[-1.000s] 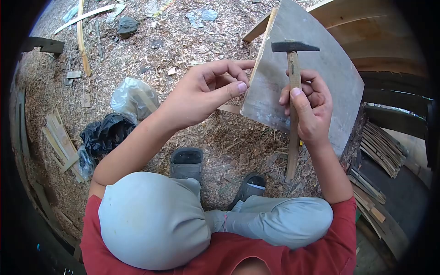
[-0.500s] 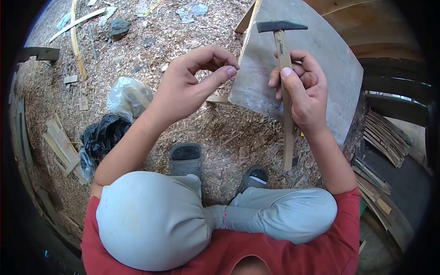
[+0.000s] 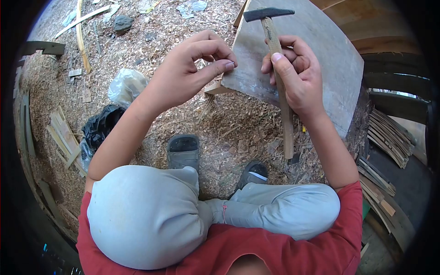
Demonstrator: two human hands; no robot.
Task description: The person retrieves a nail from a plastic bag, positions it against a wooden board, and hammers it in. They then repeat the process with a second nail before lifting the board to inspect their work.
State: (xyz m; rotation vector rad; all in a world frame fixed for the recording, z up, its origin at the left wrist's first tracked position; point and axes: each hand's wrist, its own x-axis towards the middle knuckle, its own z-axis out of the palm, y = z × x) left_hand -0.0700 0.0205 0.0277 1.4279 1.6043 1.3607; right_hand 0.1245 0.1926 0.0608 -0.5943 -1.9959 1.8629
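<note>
My right hand [image 3: 300, 80] is wrapped around the wooden handle of a hammer [image 3: 285, 117], thumb lying along it. The dark metal head points up and away from me, above the grey board [image 3: 332, 73]. My left hand [image 3: 190, 66] has thumb and forefinger pinched together at the board's left edge. Something tiny may sit between those fingertips, but it is too small to make out. Under the board's near left corner, a wooden piece [image 3: 219, 88] sticks out.
Wood shavings [image 3: 224, 119] cover the ground. To the left lie a clear plastic bag [image 3: 128, 87], a black bag [image 3: 103, 123] and wood strips [image 3: 64, 135]. Stacked slats [image 3: 389, 137] stand at the right. A dark stone [image 3: 123, 24] lies at the far left.
Both hands have shifted slightly up and left in view, the hammer along with my right hand. The whole scene has shifted a little as well. Both grips look the same.
</note>
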